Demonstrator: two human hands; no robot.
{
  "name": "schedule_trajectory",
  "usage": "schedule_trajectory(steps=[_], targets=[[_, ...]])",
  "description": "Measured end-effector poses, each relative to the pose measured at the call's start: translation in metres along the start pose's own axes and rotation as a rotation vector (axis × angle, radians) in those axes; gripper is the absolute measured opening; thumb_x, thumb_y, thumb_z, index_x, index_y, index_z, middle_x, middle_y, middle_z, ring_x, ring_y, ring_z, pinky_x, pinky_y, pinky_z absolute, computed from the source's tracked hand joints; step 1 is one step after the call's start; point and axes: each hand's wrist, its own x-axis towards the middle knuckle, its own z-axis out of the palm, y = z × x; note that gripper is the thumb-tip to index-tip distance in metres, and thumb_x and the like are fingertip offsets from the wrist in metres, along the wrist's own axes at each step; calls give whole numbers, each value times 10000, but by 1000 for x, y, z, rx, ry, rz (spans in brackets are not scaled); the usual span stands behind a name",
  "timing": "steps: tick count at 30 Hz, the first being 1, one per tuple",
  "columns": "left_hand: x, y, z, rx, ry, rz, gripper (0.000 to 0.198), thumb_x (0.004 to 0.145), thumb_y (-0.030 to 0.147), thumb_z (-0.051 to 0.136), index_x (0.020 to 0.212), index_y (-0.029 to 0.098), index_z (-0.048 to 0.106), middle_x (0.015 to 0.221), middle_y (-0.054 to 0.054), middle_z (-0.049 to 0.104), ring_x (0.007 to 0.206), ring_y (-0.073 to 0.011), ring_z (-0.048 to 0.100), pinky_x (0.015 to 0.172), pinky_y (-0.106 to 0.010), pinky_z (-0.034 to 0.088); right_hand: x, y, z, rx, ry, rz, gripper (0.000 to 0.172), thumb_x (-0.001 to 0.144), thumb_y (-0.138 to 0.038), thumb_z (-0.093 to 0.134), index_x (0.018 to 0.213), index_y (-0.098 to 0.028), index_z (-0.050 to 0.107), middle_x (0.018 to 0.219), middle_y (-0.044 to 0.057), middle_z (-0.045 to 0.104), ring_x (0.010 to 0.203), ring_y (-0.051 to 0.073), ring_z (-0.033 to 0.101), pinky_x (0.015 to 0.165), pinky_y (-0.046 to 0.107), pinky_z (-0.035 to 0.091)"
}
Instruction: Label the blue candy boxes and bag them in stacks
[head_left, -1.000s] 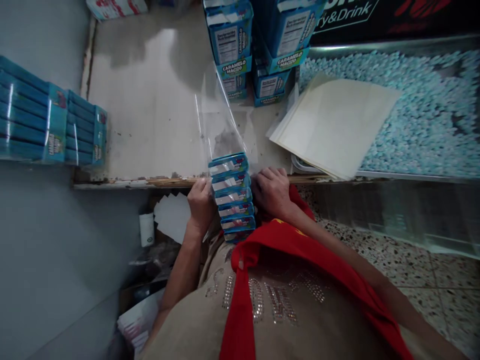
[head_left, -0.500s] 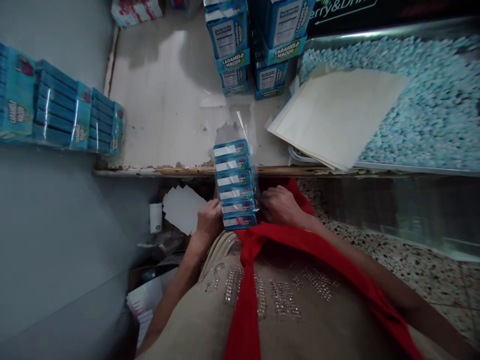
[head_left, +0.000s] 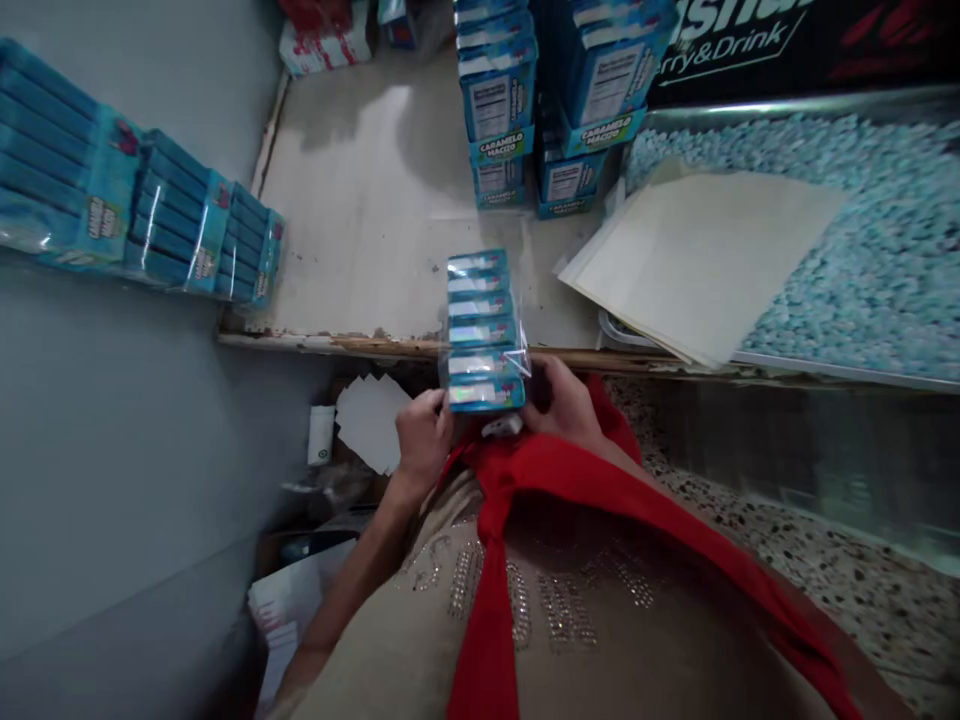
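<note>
A row of several small blue candy boxes in a clear plastic bag lies between my hands, its far part over the table edge. At the near left corner my left hand is closed, fingers pinched on the bag. My right hand is curled at the near right corner, thumb and fingers on the plastic there. Its fingertips are partly hidden by the pack. Just below the pack, above the red apron, a small whitish piece shows, too blurred to name.
Blue display boxes stand stacked at the back of the table. Wrapped blue packs line the left wall. At right, cream sheets rest on a metal tray of pale blue candies. Below left are a white roll and white cards.
The bagged pack has moved farther over the table edge, and its raised loose plastic no longer stands up at the far end. My right hand has turned, showing its thumb side. The view has shifted.
</note>
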Motion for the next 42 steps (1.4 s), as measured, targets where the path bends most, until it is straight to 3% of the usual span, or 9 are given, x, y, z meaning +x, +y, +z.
schedule_trajectory(steps=[4,6,10,13,24,29,33,37,42], targets=[[39,-5,-18,3,-122,-145,361,997,390,600,732,191,742,754,-99,764,689,-220,681,620,-310,413,26,2,1,-165,39,-12,525,810,-197,599,1334,-207,618,1186,133,739,1119,312,704,1002,492,573],[45,-14,-23,-182,-98,-158,281,950,461,696,942,200,802,821,-85,793,716,-222,713,642,-311,488,26,4,-2,-73,-1,-11,645,825,-224,638,1465,-200,554,1287,136,734,1157,301,711,1017,485,582],[45,-26,-10,-502,78,-10,959,742,550,914,1556,212,536,1383,-152,733,1145,-293,752,917,-384,626,19,6,2,-11,12,76,915,752,-402,855,1574,-204,505,1428,158,693,1259,341,688,1051,499,578],[45,-19,10,-579,-8,74,987,813,541,873,1639,236,427,1497,-153,668,1320,-328,689,1061,-433,600,20,5,13,-60,56,144,750,784,-423,844,1476,-226,636,1269,109,781,1139,328,744,1018,500,591],[38,-3,39,-449,224,21,727,931,464,786,1586,286,523,1364,-108,758,1142,-304,781,932,-415,669,25,3,18,-169,268,154,386,842,-492,797,1135,-241,792,898,15,815,777,213,761,773,347,617],[37,-7,22,-312,379,217,708,933,375,794,1563,242,499,1452,-139,699,1289,-284,715,1099,-438,603,19,1,3,-335,325,-46,346,937,-441,719,1215,-237,741,1034,68,818,888,233,777,796,361,605],[32,-4,4,-166,540,345,234,946,169,712,1167,222,661,1121,-76,773,1085,-212,756,991,-372,618,14,-2,-10,-500,378,-209,195,1009,-337,638,871,-238,735,798,54,784,717,188,723,680,313,532],[19,-5,-6,-115,529,429,133,908,177,691,1019,221,635,1007,-59,735,973,-207,728,907,-358,606,1,-6,-20,-521,275,-320,276,941,-463,767,1062,-215,743,895,70,800,797,215,737,733,328,541],[37,-23,-15,-536,545,-13,251,993,433,620,1147,237,594,1114,-88,692,1072,-253,696,1015,-448,579,6,-8,-26,-14,436,-124,360,998,-545,643,1158,-226,681,988,71,723,865,228,691,776,372,578]])
